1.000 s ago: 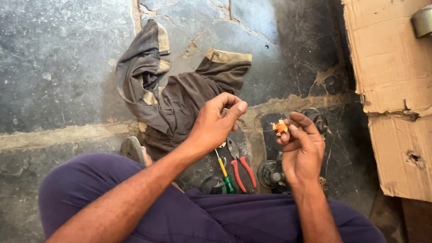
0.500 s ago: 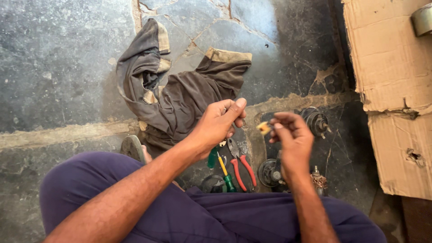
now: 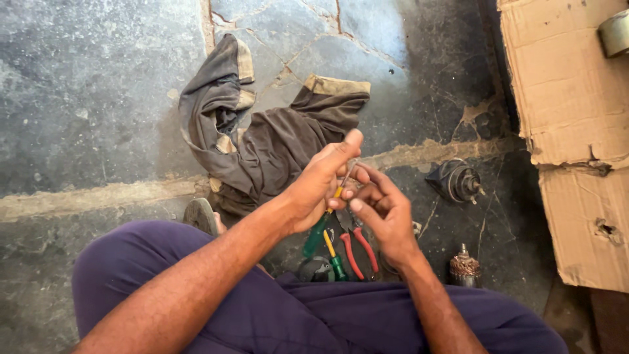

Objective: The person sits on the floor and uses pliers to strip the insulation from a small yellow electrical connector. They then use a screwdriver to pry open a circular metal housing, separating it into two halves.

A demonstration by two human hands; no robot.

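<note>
My left hand [image 3: 318, 187] grips a screwdriver [image 3: 316, 237] with a green handle and yellow collar, its thin shaft pointing up and right. My right hand [image 3: 386, 210] is right against it, fingers pinched at the shaft's tip around a small part that the fingers almost entirely hide. Both hands hover over the stone floor above my purple-trousered lap [image 3: 295, 314]. Directly below them lie red-handled pliers [image 3: 359, 252] and a second green and yellow screwdriver [image 3: 335, 261].
A dark crumpled rag [image 3: 275, 141] lies beyond the hands. To the right are a black motor housing [image 3: 457, 180] and a copper-wound armature [image 3: 464, 269]. A torn cardboard sheet [image 3: 576, 131] with a metal can [image 3: 616, 33] fills the right edge. A sandal [image 3: 200, 215] is at left.
My right hand moved left from over the floor parts until it met my left hand. The left hand now holds the screwdriver, its tip at the right fingers.
</note>
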